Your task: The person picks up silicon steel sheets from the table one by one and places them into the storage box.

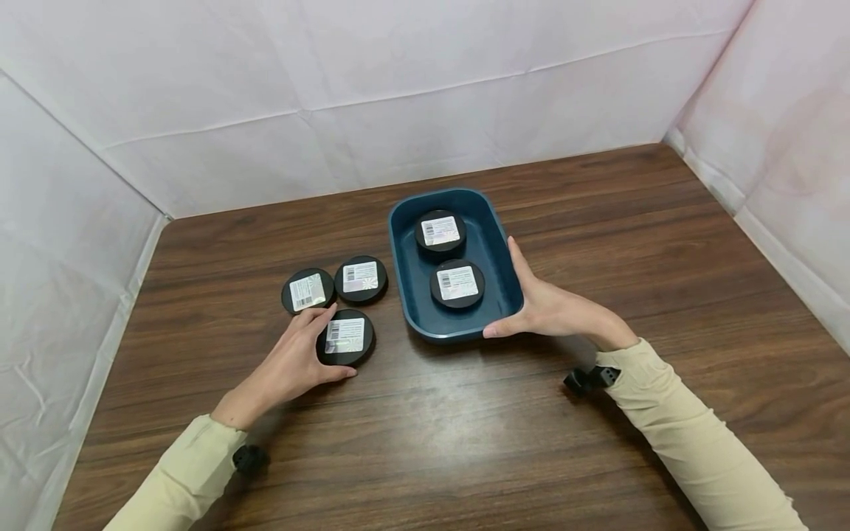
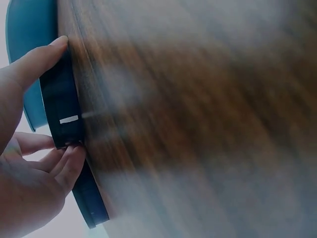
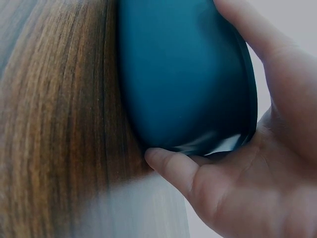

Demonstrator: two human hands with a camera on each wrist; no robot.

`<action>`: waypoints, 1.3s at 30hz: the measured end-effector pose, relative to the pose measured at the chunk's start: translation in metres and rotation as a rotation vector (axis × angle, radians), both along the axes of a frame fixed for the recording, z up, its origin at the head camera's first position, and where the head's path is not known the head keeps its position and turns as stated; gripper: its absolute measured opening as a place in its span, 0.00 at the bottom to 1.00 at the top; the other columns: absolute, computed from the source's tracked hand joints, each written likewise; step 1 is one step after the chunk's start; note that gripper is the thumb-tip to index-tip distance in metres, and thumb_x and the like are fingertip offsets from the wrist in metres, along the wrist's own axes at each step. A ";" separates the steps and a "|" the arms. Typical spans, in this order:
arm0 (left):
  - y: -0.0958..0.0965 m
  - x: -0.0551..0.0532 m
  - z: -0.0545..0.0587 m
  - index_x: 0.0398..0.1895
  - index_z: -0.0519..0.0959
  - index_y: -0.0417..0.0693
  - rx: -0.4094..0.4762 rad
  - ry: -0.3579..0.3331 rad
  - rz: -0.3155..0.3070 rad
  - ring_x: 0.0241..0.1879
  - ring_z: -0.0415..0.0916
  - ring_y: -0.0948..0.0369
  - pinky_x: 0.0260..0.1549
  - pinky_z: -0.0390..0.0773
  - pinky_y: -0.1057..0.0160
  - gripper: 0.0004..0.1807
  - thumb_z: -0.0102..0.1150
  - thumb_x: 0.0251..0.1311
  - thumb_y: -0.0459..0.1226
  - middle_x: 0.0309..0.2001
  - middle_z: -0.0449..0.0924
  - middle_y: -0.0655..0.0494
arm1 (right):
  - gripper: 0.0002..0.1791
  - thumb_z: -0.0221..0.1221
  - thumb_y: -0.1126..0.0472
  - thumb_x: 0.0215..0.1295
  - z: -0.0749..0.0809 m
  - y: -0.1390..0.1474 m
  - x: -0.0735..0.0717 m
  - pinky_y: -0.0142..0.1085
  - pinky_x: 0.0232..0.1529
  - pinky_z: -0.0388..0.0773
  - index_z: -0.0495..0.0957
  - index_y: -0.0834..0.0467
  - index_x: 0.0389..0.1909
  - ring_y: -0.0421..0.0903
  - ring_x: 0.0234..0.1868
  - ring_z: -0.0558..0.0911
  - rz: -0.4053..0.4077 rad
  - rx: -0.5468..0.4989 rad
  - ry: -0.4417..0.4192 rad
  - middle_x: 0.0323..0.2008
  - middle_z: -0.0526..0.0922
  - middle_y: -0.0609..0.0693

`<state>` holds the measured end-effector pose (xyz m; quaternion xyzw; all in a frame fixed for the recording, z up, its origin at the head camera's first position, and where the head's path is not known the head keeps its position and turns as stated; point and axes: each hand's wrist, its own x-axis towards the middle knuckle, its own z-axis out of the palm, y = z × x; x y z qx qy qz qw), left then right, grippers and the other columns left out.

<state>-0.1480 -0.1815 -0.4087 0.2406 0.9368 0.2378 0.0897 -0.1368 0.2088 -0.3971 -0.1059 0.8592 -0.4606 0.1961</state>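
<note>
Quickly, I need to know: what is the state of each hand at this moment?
Left hand: closed, gripping the nearest black disc between thumb and fingers.
Right hand: closed, holding the blue tray by its near right corner.

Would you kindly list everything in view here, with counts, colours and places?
Table: 1, brown wood-grain, across the lower head view.
Tray: 1, dark blue, on the table.
Loose discs: 3, black, left of the tray.
Tray discs: 2 visible, black, inside the tray.
Top labels: 5 visible, white-silver, one per visible disc.
Sheeting: count unclear, white, behind and beside the table.
Wrist devices: 2, black, one per wrist.
Sleeves: 2, pale yellow, one per arm.
Left grip: 1, bare, around the nearest loose disc.
Right grip: 1, bare, holding the tray's near right corner.
</note>
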 end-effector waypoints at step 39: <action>0.006 0.000 0.001 0.63 0.72 0.32 0.028 0.052 0.029 0.55 0.74 0.43 0.55 0.76 0.42 0.46 0.81 0.39 0.43 0.55 0.76 0.36 | 0.78 0.75 0.47 0.54 0.000 0.001 0.000 0.62 0.76 0.46 0.08 0.31 0.71 0.55 0.81 0.39 -0.004 0.007 -0.018 0.80 0.20 0.50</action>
